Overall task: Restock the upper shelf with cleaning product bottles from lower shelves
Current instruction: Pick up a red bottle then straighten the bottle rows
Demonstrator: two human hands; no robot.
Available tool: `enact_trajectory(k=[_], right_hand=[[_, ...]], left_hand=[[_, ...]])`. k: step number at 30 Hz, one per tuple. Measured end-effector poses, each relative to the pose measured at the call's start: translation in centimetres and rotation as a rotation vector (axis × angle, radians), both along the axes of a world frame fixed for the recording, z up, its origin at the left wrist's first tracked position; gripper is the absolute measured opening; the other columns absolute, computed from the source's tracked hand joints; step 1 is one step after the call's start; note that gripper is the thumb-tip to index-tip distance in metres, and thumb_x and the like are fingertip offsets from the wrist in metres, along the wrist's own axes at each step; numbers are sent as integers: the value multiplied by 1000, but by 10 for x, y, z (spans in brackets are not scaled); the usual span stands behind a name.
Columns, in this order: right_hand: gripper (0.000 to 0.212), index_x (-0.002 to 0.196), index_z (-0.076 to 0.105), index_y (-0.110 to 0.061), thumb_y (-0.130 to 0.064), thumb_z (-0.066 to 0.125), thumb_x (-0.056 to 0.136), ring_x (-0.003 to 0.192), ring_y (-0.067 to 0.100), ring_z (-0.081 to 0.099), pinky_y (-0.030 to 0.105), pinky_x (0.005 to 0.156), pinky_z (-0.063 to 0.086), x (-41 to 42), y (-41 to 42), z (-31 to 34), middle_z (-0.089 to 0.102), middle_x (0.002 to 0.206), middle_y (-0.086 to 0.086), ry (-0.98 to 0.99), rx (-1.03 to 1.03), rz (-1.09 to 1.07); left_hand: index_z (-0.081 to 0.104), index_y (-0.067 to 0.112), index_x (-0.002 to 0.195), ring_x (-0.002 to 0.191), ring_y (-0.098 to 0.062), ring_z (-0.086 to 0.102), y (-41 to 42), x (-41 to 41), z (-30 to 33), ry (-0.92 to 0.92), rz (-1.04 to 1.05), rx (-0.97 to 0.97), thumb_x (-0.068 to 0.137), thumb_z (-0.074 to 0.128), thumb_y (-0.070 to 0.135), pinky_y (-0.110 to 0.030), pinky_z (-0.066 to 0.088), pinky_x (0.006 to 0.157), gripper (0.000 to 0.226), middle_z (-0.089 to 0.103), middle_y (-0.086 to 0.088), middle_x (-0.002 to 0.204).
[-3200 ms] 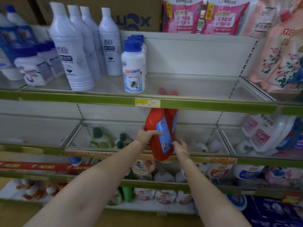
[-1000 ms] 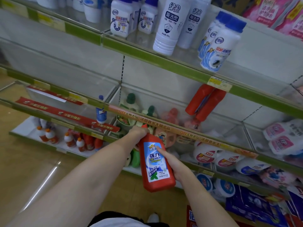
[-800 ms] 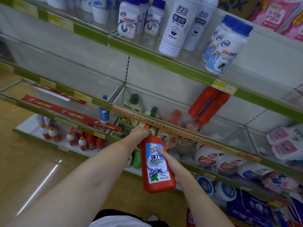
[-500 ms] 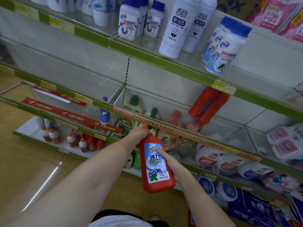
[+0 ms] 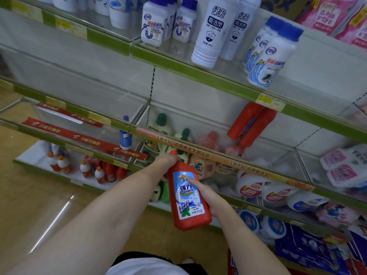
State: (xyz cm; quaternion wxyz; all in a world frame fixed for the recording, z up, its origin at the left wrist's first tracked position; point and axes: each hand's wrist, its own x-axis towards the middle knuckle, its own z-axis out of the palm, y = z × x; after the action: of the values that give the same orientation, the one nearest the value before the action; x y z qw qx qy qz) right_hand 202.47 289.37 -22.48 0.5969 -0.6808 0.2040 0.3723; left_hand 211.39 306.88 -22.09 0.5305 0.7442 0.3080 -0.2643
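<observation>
Dim, wide-angle warp, blurred edges

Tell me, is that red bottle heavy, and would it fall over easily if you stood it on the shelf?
Probably fairly heavy: the red bottle is large, and both the left hand and right hand hold it. Its hard-looking plastic likely stays stiff. Being tall with a narrow neck, it might tip if bumped.

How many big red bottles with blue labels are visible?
3. One red bottle held by the left hand and right hand; two shelved red bottles together. Others may be hidden.
</observation>
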Motion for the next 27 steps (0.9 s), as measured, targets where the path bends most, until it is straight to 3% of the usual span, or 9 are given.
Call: enact_trajectory(k=[5,10,12,15,18,22,24,27], right_hand=[[61,122,64,-10,-54,75,82,97,31,75,43,86,61,-2,4,-3,77,106,13,-50,-13,5],[66,120,63,-14,-53,85,72,86,30,77,51,86,61,-2,12,-7,78,97,9,-221,-121,-12],[68,119,62,-20,-60,84,68,82,24,77,47,82,62,0,19,-7,78,96,2,-347,-283,45],[77,128,51,-30,-73,71,68,96,21,70,33,80,55,-1,31,-9,70,111,-2,-562,-747,232],[78,137,40,-27,-69,67,78,104,27,67,35,81,50,-4,39,-9,67,116,2,-693,-999,329],[76,132,39,-28,-65,72,75,104,26,68,38,87,54,0,33,-5,64,120,-1,-720,-937,328],[70,125,41,-31,-59,78,72,106,21,65,39,89,54,3,27,-4,62,120,-6,-684,-771,298],[56,115,52,-29,-47,85,73,110,12,61,37,92,54,13,17,0,60,115,-15,-620,-547,198]], left_hand=[[48,9,130,94,-44,65,2,-3,-1,11,-1,-12,87,68,42,-60,59,61,58,58,-22,121],[47,6,120,105,-40,65,2,-2,7,54,-57,-81,100,52,40,-54,58,86,40,58,-20,111],[47,4,131,114,-40,61,2,-1,9,104,-56,-125,102,48,42,-56,53,94,48,59,-20,123],[39,7,138,121,-50,54,3,-3,12,183,22,-197,95,60,47,-64,50,93,62,49,-23,141],[38,8,122,114,-49,57,4,-5,10,173,158,-302,87,74,42,-64,52,90,60,55,-23,124],[49,16,123,95,-36,63,0,1,11,-52,220,-335,83,76,33,-52,56,86,51,62,-14,105],[52,16,116,90,-31,62,-1,6,17,-182,227,-354,82,75,26,-46,55,89,43,62,-12,100],[65,17,105,93,-28,66,-8,10,26,-320,112,-302,68,81,30,-42,56,91,43,70,-10,102]])
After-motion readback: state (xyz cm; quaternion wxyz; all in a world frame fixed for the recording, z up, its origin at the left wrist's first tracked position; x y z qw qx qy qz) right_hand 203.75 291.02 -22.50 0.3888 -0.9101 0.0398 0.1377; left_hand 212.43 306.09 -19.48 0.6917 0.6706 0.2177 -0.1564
